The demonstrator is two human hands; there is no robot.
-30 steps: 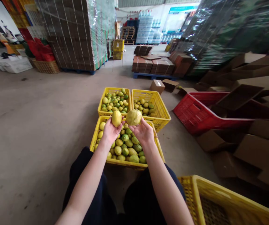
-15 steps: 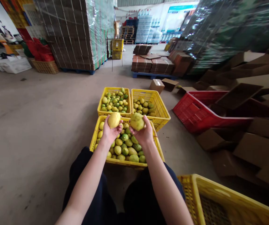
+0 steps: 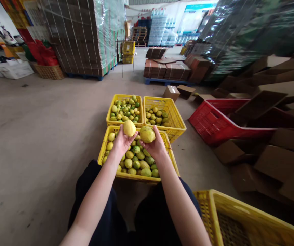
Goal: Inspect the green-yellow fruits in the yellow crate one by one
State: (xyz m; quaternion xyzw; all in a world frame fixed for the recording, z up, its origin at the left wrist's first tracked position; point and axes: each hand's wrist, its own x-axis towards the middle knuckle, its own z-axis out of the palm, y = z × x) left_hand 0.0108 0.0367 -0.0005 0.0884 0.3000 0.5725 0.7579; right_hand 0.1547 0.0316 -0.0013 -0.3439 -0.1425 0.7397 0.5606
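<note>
My left hand (image 3: 122,142) cradles a yellow fruit (image 3: 129,128) and my right hand (image 3: 158,145) a greener, blotched fruit (image 3: 147,134), side by side above the far edge of the near crate (image 3: 138,178). More fruits (image 3: 129,163) lie heaped below my hands, between that edge and the crate's near corners.

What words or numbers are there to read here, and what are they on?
None can be read clearly.
Blue sign at the back: too blurred to read.
Red marks on the back wall: too blurred to tell if they are words.
Yellow fruit in the left hand: no writing shows.
Greenish fruit in the right hand: none either.
</note>
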